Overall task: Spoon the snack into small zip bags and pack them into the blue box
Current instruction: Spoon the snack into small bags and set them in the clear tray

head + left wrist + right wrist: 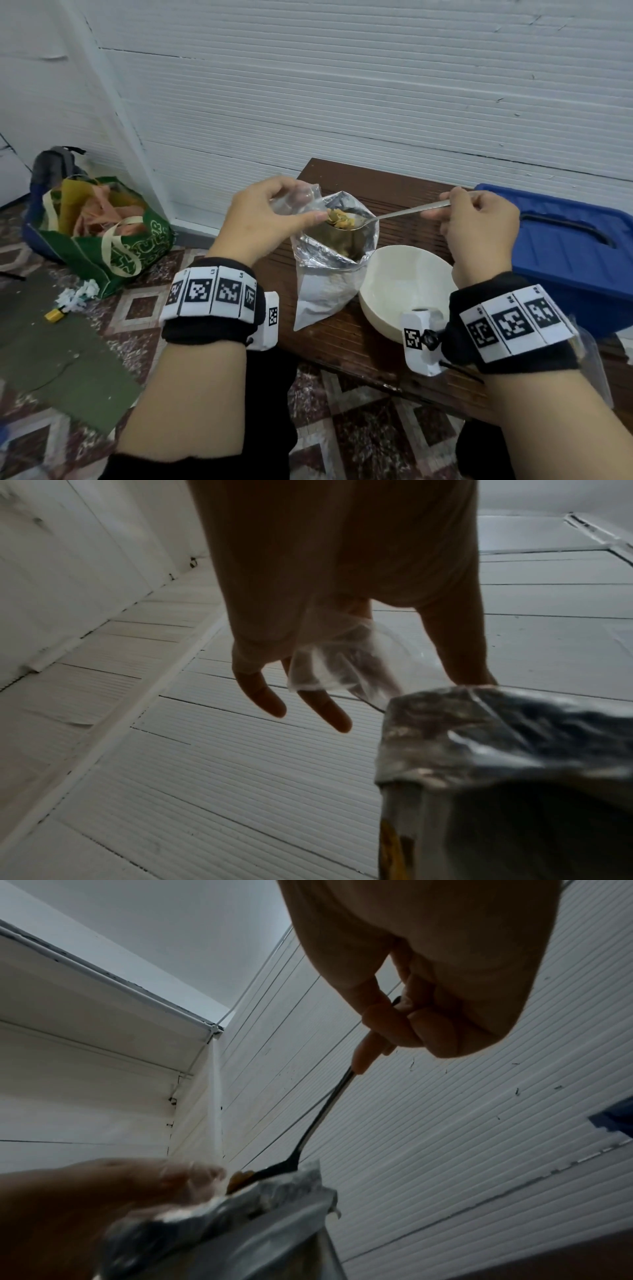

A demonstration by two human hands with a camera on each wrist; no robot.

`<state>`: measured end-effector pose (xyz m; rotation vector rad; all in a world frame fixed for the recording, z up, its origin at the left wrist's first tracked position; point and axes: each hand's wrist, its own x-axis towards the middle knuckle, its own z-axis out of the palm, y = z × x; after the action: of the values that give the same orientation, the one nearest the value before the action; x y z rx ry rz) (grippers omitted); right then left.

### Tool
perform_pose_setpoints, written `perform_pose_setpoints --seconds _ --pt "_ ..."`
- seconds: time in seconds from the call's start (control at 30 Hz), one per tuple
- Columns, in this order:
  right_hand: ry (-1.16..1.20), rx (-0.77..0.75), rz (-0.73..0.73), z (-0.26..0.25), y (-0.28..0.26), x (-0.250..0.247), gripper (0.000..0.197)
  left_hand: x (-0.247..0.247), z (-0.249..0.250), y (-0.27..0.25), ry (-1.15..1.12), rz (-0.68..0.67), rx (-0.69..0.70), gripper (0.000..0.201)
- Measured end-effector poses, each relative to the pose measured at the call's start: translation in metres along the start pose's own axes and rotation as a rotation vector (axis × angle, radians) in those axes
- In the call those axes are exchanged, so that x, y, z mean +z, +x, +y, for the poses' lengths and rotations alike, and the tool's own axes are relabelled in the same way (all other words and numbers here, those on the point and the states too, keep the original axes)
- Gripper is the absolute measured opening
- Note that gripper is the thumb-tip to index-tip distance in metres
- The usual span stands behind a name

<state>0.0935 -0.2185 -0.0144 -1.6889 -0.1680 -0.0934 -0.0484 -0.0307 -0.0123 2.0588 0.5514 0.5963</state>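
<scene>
My left hand [270,216] pinches a small clear zip bag [294,202] between thumb and fingers, just left of the open silver foil snack bag [329,270] standing on the dark wooden table [346,339]. My right hand [476,222] grips the handle of a metal spoon [394,214]. Its bowl carries yellow-brown snack [339,219] over the foil bag's mouth, right beside the zip bag's opening. The left wrist view shows the zip bag [335,664] crumpled in my fingers [325,707] above the foil bag [496,750]. The right wrist view shows the spoon [318,1118] reaching the foil bag [240,1213]. The blue box [575,253] sits closed at the right.
A white bowl [404,284] stands on the table between the foil bag and the blue box. On the tiled floor to the left are a green shopping bag [113,233] stuffed with cloth, paper scraps and a grey-green mat [65,370]. A ribbed white wall runs behind.
</scene>
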Motion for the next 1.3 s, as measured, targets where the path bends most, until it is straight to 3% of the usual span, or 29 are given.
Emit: perform_pose_setpoints --seconds 0.33,0.63,0.77,1.03,1.1,1.3 --pt "0.012 -0.06 0.03 -0.013 0.029 -0.007 0.02 -0.002 0.007 0.025 0.118 -0.151 -0.032 0.046" --pt "0.003 -0.066 -0.076 -0.017 0.027 -0.003 0.021 0.001 0.01 0.026 0.16 -0.254 -0.065 0.053" --pt "0.025 -0.065 -0.136 -0.019 0.02 0.004 0.021 0.006 0.01 0.025 0.198 -0.293 -0.052 0.065" --pt "0.154 -0.243 -0.29 -0.025 0.001 0.018 0.018 0.014 0.007 0.022 0.136 -0.193 -0.013 0.057" --pt "0.179 -0.307 -0.278 -0.027 0.001 0.016 0.018 0.013 0.007 0.021 0.089 -0.158 -0.025 0.056" --pt "0.214 -0.428 -0.143 -0.026 0.002 0.01 0.018 0.008 0.008 0.018 -0.011 -0.076 -0.033 0.03"
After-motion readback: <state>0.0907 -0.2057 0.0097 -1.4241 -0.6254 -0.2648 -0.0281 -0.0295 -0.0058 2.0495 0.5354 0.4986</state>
